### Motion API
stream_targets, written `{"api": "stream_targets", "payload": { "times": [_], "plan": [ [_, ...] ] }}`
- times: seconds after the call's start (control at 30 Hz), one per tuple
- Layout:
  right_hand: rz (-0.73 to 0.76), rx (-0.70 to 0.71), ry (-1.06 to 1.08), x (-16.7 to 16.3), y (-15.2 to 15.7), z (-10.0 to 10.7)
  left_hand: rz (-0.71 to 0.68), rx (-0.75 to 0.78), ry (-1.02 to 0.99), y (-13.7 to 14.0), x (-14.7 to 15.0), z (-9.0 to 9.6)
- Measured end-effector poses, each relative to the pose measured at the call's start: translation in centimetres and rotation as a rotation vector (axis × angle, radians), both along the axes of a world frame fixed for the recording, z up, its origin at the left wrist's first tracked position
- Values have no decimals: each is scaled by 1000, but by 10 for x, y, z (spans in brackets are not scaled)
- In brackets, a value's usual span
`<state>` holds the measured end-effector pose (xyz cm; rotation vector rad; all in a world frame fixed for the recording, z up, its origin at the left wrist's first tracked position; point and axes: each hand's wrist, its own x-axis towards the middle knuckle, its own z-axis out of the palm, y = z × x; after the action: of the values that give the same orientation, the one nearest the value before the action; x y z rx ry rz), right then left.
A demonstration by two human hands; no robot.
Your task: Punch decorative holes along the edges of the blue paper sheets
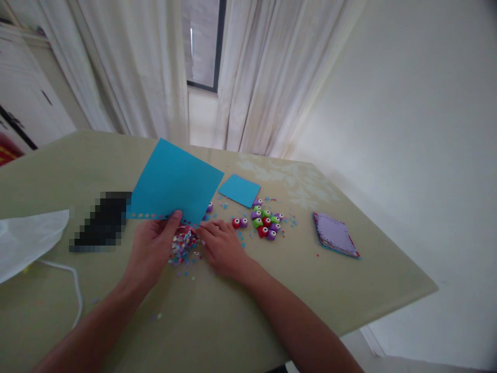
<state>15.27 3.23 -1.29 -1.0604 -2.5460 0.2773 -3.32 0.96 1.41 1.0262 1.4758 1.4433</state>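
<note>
My left hand (153, 243) pinches a blue paper sheet (178, 181) by its lower edge, thumb on top. A row of small punched holes runs along that edge. My right hand (223, 246) is closed at the sheet's lower right corner, fingers curled; whatever lies under them is hidden. Between the hands is a heap of multicoloured paper confetti (183, 246), with bits scattered around it. Right of my right hand sits a cluster of small red, green and purple pieces with eye-like tops (266, 223). Behind them lies a smaller-looking blue paper stack (239, 190).
On the right lies a stack of purple, red and blue paper squares (337, 234) with patterned edges. A dark pixelated object (103, 223) is on the left, beside a white bag (31, 241) with a white cord (77, 290). Curtains (135, 67) hang beyond the table (310, 290).
</note>
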Motion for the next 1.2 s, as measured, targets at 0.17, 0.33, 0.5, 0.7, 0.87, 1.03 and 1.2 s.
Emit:
{"api": "stream_targets", "payload": {
  "times": [0.17,0.33,0.5,0.7,0.87,1.03,1.2],
  "plan": [
    [-129,60,-104,4,1,8,-30,-32,35,0,1,-3],
    [-268,-42,1,16,1,10,-50,-28,60,-4,6,3],
    [-337,-293,501,28,6,9,-56,-67,14,-5,8,4],
    [-241,-1051,1176,29,9,18,-127,-40,58,-6,10,1],
    [-233,-1126,1267,24,3,20,-185,-56,157,-9,11,-3],
    [-208,-1078,1195,22,2,15,-217,-48,178,-11,11,-10],
    [-209,-1078,1233,21,3,13,-202,-38,197,-13,15,-1]
  ]
}}
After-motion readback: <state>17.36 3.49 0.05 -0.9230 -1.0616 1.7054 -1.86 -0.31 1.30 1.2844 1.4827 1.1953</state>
